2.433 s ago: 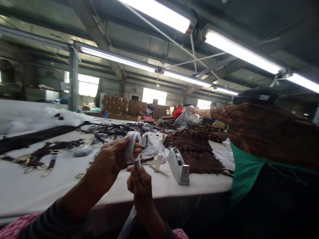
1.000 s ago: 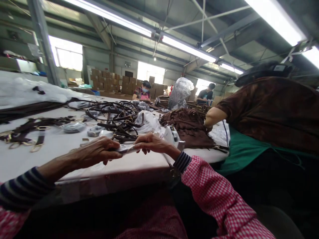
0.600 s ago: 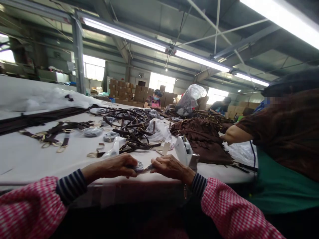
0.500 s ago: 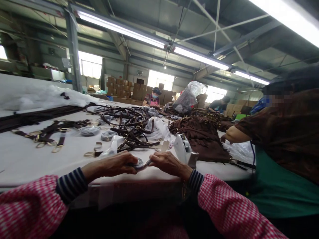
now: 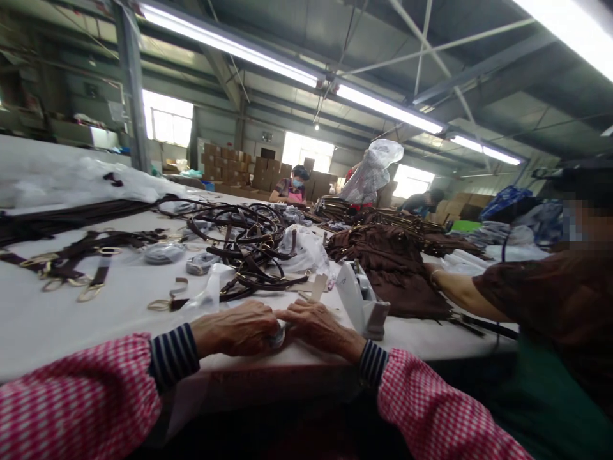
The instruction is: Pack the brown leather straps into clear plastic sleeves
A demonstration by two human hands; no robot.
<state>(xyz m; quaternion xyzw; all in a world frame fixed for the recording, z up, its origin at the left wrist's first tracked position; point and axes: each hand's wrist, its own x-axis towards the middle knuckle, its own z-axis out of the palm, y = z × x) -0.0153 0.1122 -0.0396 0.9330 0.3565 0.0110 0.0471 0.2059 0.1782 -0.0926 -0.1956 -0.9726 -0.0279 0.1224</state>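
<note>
At the table's near edge, my left hand [image 5: 239,329] is closed around a small grey coiled strap [image 5: 278,333], most of which is hidden by the fingers. My right hand [image 5: 318,326] meets it from the other side, its bent fingers pressed at the coil and its fingertips against my left hand. Just past my hands lie a crumpled clear plastic bag [image 5: 211,287] and a dark strap with a gold ring [image 5: 160,305]. A white tape dispenser [image 5: 357,294] stands beside my right hand.
Dark brown straps [image 5: 239,236] with gold rings heap mid-table. Wrapped grey coils [image 5: 164,252] lie to their left. Brown fabric pieces [image 5: 383,268] are stacked at right, where a co-worker's arm [image 5: 460,294] reaches in. Another person [image 5: 292,185] sits across the table.
My hands have come together, covering most of the coil and the tail that stretched between them. The co-worker at right has moved back, an arm now stretched to the brown fabric.
</note>
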